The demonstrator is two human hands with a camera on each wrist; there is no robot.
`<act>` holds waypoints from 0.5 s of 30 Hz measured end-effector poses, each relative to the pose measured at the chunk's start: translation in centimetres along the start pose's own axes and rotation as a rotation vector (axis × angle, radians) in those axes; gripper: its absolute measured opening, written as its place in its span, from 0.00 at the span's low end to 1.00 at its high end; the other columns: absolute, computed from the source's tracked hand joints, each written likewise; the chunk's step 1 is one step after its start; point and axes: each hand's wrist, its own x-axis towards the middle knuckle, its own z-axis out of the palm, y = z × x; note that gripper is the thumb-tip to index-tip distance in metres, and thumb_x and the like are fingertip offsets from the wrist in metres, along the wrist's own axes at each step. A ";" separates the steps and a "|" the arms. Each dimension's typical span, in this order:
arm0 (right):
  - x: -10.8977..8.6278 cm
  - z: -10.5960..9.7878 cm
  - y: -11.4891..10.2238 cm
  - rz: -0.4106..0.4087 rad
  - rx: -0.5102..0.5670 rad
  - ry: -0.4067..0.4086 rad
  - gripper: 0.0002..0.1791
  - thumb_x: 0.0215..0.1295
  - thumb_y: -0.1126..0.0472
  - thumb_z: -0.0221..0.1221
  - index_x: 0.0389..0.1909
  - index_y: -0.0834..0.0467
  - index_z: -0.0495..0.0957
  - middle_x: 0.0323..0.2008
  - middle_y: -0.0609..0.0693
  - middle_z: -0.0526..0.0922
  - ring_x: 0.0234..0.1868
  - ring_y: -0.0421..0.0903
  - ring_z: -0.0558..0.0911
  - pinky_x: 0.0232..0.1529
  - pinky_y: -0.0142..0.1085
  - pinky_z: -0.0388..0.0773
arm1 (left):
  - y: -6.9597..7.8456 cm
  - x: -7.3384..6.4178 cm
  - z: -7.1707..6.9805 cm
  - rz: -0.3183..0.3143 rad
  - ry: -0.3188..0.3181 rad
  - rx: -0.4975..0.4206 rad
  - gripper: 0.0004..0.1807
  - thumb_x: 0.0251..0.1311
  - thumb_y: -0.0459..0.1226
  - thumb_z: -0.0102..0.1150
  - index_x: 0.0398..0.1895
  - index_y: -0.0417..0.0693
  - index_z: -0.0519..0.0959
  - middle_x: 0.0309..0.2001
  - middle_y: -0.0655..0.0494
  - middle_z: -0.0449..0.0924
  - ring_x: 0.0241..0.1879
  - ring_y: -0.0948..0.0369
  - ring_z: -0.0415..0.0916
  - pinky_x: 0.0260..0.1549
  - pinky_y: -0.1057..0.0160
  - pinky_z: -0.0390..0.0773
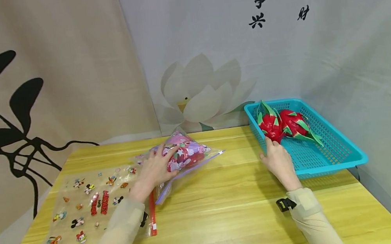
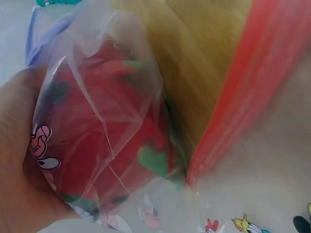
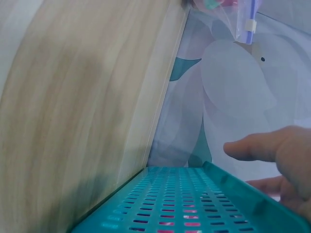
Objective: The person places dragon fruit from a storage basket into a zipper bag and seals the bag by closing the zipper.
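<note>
My left hand (image 1: 157, 167) grips a clear zip bag (image 1: 199, 159) with purple cartoon prints, its fingers spread over the top. Inside the bag is a red and green toy dragon fruit (image 2: 112, 121), seen through the plastic in the left wrist view. My right hand (image 1: 278, 161) is over the left rim of a blue basket (image 1: 343, 155), fingertips right at a red toy dragon fruit (image 1: 270, 128). A second toy dragon fruit (image 1: 296, 122) lies beside it in the basket. In the right wrist view the thumb and fingers (image 3: 257, 145) are apart.
A flat clear bag (image 1: 84, 211) with cartoon mouse prints and a red zip strip (image 1: 152, 216) lies on the left of the wooden table (image 1: 226, 221). Behind the table hangs a printed cloth (image 1: 200, 27). The basket overhangs the table's right edge.
</note>
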 end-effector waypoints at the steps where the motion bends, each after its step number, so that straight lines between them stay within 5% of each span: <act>1: 0.0 0.0 0.0 0.000 -0.001 0.000 0.34 0.59 0.61 0.61 0.64 0.70 0.63 0.46 0.71 0.78 0.35 0.65 0.80 0.30 0.54 0.80 | 0.1 0.1 0.0 0.001 0.013 0.000 0.47 0.47 0.58 0.65 0.72 0.70 0.55 0.70 0.39 0.58 0.58 0.32 0.67 0.45 0.30 0.73; 6: 0.0 0.1 0.1 0.003 -0.002 -0.002 0.34 0.59 0.60 0.61 0.64 0.70 0.63 0.46 0.71 0.78 0.36 0.65 0.80 0.30 0.54 0.80 | 0.4 0.5 0.1 -0.008 0.060 0.013 0.44 0.48 0.55 0.67 0.70 0.69 0.58 0.67 0.38 0.62 0.55 0.32 0.70 0.42 0.32 0.75; 15: 0.1 0.2 0.1 0.013 0.005 -0.014 0.34 0.59 0.60 0.61 0.64 0.70 0.63 0.48 0.71 0.78 0.39 0.65 0.80 0.33 0.55 0.80 | -0.2 0.0 0.3 -0.093 0.021 -0.023 0.42 0.51 0.55 0.65 0.70 0.69 0.59 0.70 0.37 0.57 0.60 0.29 0.64 0.44 0.27 0.72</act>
